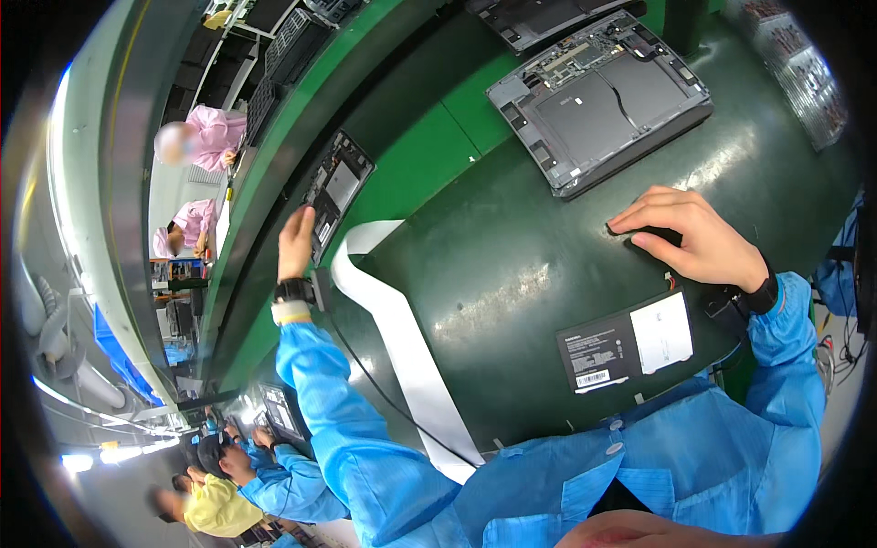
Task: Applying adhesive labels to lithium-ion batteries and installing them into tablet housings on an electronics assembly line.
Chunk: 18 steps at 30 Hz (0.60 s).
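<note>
My left hand (296,243) reaches out to the far left, its fingers closed at the near side of an opened laptop base (342,187) with bare circuit boards. Part of its grip is hidden. A dark wrist strap with a cord is round that wrist. My right hand (687,234) is low over the green table, fingers curved and thumb apart, nothing visible held. Just below it lies a flat black battery pack (598,354) with a white panel and a short connector lead. Beyond that hand stands another opened laptop base (585,110), its large dark insides showing.
A white strip (402,338) runs along the left side of the green table (493,247). Further dark laptop parts (539,23) are at the top edge. Clear plastic trays (793,68) stand far right. Co-workers in blue (292,479) and pink (219,137) work to the left.
</note>
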### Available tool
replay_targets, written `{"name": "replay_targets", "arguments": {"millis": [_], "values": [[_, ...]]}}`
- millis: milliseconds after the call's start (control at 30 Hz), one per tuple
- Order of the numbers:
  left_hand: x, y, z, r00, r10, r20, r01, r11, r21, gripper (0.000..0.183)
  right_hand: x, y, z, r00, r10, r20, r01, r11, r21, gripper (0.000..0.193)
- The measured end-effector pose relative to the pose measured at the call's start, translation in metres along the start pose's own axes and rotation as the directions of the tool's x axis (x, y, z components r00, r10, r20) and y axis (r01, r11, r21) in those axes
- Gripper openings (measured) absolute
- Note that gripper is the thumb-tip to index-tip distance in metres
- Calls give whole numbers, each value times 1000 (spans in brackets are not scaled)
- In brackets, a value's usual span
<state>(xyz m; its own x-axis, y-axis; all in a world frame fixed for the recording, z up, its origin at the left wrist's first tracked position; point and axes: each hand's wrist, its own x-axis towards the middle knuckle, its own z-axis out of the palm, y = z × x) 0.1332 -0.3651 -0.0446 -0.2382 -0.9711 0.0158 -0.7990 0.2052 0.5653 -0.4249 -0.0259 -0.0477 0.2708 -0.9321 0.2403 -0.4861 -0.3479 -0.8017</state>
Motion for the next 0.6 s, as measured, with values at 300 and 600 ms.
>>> {"name": "replay_targets", "arguments": {"millis": [300,600], "values": [[-153,114,55,928,258,268,-346,863,368,70,-13,-8,-3,994,-99,54,101,994,-34,27],[-126,254,104,889,195,415,16,892,-452,42,-71,-64,0,957,73,281,61,895,-442,90]]}}
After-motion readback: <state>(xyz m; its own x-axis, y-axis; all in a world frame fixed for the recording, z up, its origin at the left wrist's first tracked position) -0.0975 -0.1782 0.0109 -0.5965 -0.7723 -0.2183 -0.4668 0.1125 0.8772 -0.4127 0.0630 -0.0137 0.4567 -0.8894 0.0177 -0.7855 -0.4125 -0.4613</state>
